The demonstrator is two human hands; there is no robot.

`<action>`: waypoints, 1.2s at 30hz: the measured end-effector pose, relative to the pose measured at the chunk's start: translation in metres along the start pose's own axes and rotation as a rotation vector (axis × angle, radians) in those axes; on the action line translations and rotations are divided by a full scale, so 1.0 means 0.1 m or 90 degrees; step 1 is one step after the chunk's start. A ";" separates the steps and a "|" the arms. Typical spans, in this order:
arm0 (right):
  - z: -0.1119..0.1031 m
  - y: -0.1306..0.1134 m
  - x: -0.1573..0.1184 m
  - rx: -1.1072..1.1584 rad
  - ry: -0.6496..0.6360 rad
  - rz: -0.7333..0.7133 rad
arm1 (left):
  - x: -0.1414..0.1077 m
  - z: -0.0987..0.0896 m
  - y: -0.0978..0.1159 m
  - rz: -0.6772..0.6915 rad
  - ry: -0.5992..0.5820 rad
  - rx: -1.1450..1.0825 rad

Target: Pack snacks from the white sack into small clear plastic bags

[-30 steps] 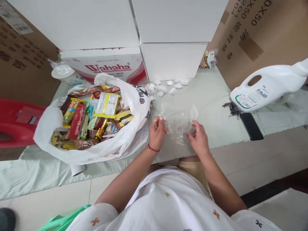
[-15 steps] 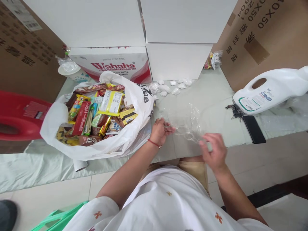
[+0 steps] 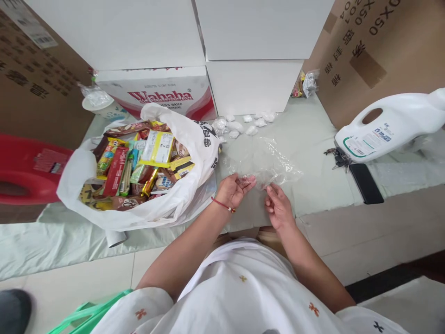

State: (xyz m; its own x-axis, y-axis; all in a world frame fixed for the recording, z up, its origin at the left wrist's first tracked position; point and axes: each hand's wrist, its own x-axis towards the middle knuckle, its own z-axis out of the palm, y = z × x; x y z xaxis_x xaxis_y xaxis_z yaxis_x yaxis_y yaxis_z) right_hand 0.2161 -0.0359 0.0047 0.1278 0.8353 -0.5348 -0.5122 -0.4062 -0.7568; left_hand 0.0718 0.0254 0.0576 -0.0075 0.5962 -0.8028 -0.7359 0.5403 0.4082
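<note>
A clear plastic bag (image 3: 274,160) lies spread and crinkled over the table cloth in front of me. My left hand (image 3: 234,189) holds its near left edge between thumb and fingers. With thumb and forefinger pinched, my right hand (image 3: 279,204) grips the near right edge. To the left of my left hand stands a white plastic bag (image 3: 76,190), wide at the mouth and full of wrapped snacks (image 3: 158,147). Several small white crumpled bundles (image 3: 251,130) sit beyond the clear bag, in front of the white boxes.
A Wahaha carton (image 3: 163,95) and white boxes (image 3: 253,86) stand at the back. On the right are a white detergent bottle (image 3: 385,125), keys (image 3: 340,158) and a black phone (image 3: 366,183). A red jug (image 3: 31,169) stands left. Cardboard boxes (image 3: 382,51) flank the table.
My right hand has moved left, closer to my left hand, and now pinches the bag's near edge. The clear bag's far right part has shifted and spread to the right.
</note>
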 end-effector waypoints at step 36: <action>-0.65 0.34 -0.46 -0.422 -0.004 -0.136 | 0.79 0.48 0.11 0.607 -0.439 1.330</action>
State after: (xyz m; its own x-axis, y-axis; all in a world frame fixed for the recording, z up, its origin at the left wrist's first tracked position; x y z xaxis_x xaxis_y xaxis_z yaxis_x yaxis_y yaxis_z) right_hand 0.2477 -0.1122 -0.0210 0.1625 0.9234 -0.3478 0.1513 -0.3716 -0.9160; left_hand 0.0957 0.1075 0.0196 0.6572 0.7298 -0.1885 0.7059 -0.5082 0.4934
